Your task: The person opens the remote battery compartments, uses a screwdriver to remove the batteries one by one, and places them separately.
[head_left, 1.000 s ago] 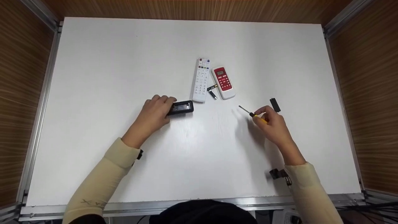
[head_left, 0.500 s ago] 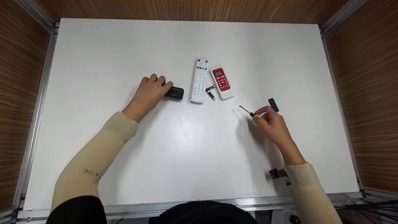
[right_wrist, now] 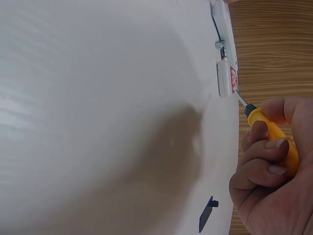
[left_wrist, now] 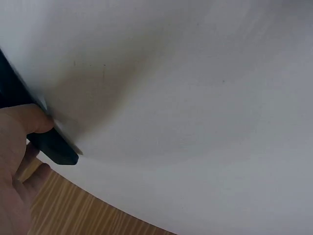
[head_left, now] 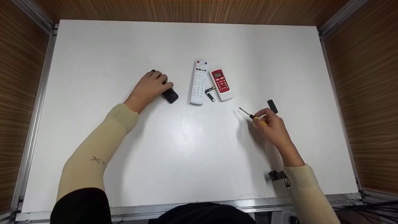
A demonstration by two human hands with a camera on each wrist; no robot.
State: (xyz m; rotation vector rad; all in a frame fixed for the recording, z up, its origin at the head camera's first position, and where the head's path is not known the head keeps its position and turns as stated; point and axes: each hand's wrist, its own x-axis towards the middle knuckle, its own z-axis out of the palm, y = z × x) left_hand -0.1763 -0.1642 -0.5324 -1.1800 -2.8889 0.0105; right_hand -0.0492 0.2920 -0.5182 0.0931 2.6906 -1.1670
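My left hand (head_left: 150, 88) grips a black remote control (head_left: 170, 96) on the left of the table; fingers and palm cover much of it. In the left wrist view the thumb lies along the side of the black remote (left_wrist: 55, 147). On the right, my right hand (head_left: 273, 127) holds a screwdriver (right_wrist: 274, 129) with a yellow handle, its thin metal shaft pointing up and left, apart from the other things. Just beyond that hand lies a small black battery cover (head_left: 272, 106).
A white remote (head_left: 199, 82) and a white remote with a red face (head_left: 221, 84) lie mid-table. Two small batteries, one of them a dark battery (head_left: 210, 97), rest between them. Wood-grain panels (head_left: 186, 11) border the white table (head_left: 186, 174).
My left hand has carried the black remote away from me and leftward, turning it so its open battery bay no longer shows. The right hand with the screwdriver stays nearly still.
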